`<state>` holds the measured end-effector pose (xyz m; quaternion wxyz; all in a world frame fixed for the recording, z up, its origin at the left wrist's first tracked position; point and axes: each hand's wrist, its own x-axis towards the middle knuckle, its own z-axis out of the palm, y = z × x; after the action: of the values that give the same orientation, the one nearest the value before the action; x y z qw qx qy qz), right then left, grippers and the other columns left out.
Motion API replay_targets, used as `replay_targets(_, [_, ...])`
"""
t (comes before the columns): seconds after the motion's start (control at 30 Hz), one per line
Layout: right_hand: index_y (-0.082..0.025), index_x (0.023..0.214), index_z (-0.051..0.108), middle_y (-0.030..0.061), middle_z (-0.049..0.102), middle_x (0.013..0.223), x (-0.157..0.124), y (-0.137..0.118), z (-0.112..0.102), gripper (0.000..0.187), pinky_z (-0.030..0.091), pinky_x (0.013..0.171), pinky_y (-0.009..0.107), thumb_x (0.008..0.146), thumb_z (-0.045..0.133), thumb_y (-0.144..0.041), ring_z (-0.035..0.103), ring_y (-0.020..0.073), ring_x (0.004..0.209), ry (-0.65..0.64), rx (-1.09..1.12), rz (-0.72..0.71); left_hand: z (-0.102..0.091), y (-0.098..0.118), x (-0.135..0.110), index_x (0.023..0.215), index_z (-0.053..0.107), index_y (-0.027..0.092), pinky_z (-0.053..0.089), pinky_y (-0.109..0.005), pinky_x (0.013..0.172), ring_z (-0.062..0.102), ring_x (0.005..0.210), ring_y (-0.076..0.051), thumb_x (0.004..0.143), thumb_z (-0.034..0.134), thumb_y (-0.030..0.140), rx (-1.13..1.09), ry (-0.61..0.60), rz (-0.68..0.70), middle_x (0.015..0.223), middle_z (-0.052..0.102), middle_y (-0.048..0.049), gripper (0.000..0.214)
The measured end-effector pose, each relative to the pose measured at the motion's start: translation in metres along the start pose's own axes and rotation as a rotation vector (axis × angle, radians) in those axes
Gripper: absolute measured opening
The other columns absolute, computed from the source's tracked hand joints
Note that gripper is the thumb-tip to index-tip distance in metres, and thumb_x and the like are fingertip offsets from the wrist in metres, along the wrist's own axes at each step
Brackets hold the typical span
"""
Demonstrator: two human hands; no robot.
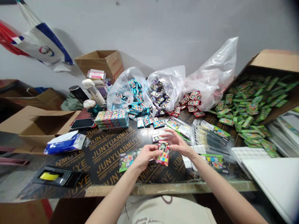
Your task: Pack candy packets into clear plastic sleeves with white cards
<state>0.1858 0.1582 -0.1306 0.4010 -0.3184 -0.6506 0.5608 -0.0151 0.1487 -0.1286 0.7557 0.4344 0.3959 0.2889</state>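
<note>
Above the black plywood tabletop (112,155) with its gold lettering, my left hand (146,155) grips a small red card packet (163,152) by its left side. My right hand (178,143) is spread just above the packet, its fingers apart and close to the top edge. A green-edged printed card (128,160) lies under my left hand. Another printed card (216,163) lies to the right, past my right wrist. Beyond my hands, a shrink-wrapped stack of colourful packets (112,119) and loose blue packets (147,121) rest on the tabletop.
Clear plastic bags of blue packets (130,93) and purple packets (161,96) stand at the back. Red packets (189,102) lie beside them. An open carton of green packets (254,99) sits right. A cardboard box (39,124) stands left.
</note>
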Motion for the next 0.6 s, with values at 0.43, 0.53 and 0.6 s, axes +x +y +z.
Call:
replay_targets(0.43, [-0.023, 0.123, 0.038, 0.0077, 0.053, 0.114, -0.019, 0.023, 0.015, 0.071, 0.018, 0.1, 0.048, 0.059, 0.067, -0.033, 0.046, 0.027, 0.108, 0.237, -0.93, -0.161, -0.059, -0.032, -0.012, 0.131, 0.037, 0.023, 0.018, -0.049, 0.102, 0.038, 0.117, -0.031, 0.043, 0.077, 0.046, 1.161, 0.266, 0.37, 0.127, 0.045, -0.0119, 0.099])
replay_targets(0.53, [-0.024, 0.124, 0.036, 0.0073, 0.053, 0.116, -0.022, 0.039, 0.017, 0.069, 0.013, 0.101, 0.05, 0.063, 0.065, -0.032, 0.046, 0.0265, 0.109, 0.188, -0.945, -0.125, -0.07, -0.043, -0.014, 0.135, 0.027, 0.021, 0.017, -0.049, 0.103, 0.043, 0.11, -0.028, 0.045, 0.076, 0.037, 1.386, 0.224, 0.353, 0.116, 0.051, -0.01, 0.104])
replay_targets(0.6, [-0.024, 0.125, 0.035, 0.0077, 0.052, 0.118, -0.022, 0.045, 0.021, 0.07, 0.013, 0.101, 0.049, 0.063, 0.066, -0.033, 0.046, 0.0265, 0.111, 0.135, -0.908, -0.108, -0.07, -0.045, -0.016, 0.138, 0.019, 0.02, 0.018, -0.046, 0.103, 0.045, 0.109, -0.026, 0.05, 0.073, 0.035, 1.389, 0.217, 0.377, 0.114, 0.052, -0.0087, 0.104])
